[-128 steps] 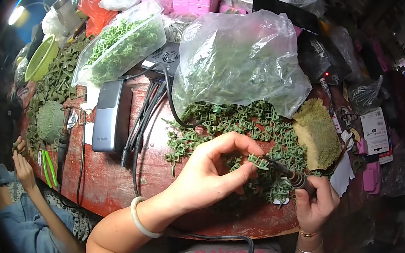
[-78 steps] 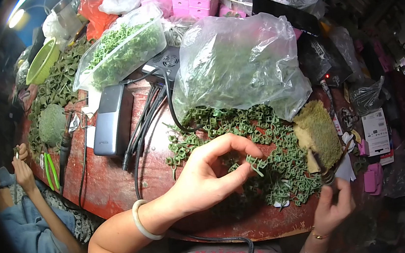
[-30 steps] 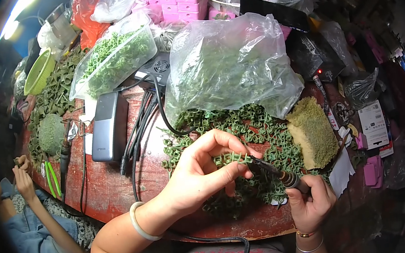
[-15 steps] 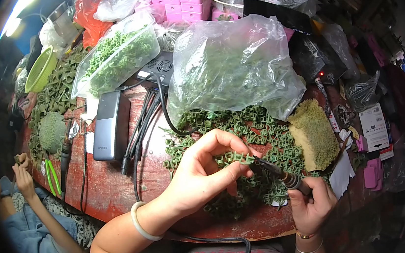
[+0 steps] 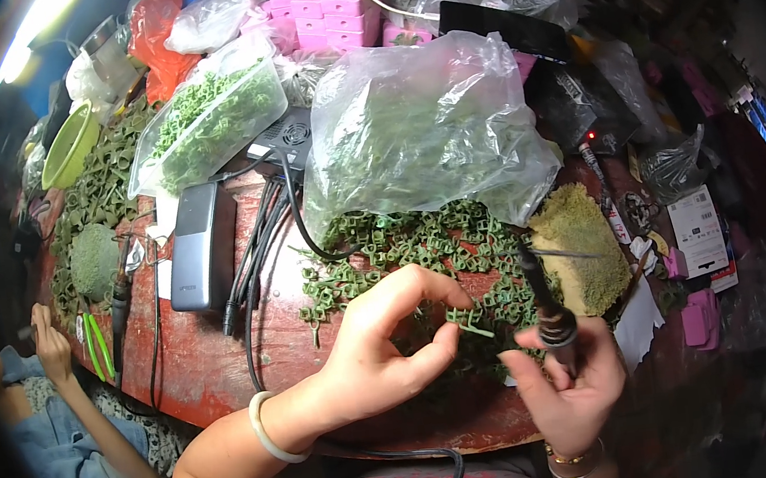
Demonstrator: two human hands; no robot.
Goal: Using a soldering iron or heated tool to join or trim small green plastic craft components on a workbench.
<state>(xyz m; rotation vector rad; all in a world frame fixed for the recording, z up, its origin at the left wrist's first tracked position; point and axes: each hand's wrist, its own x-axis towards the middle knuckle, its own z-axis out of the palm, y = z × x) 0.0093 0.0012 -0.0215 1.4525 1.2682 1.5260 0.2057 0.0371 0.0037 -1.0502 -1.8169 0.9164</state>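
My left hand (image 5: 393, 336), with a pale bangle on its wrist, pinches a small green open-frame piece (image 5: 469, 321) between thumb and forefinger. It hovers over a heap of similar green pieces (image 5: 365, 241) on the table. To its right, my right hand (image 5: 577, 382) grips a dark pen-shaped tool (image 5: 552, 319), which looks like a soldering iron. That tool points upward, apart from the held piece, and its tip is blurred. A thick pad (image 5: 580, 251), yellowish with a green crumbly top, lies just beyond it.
A large clear plastic bag (image 5: 419, 133) of green pieces lies behind the heap. At left are a power bank (image 5: 200, 249), black cables (image 5: 258, 252) and a clear tub (image 5: 211, 117) of green pieces. Pink boxes (image 5: 336, 15) stand at the back. Another person's hand (image 5: 51, 344) is at far left.
The tool has come away from the green piece and tilted upright, with my right thumb now lifted off it. My left hand still holds the piece, slightly lower. The view has shifted a little.
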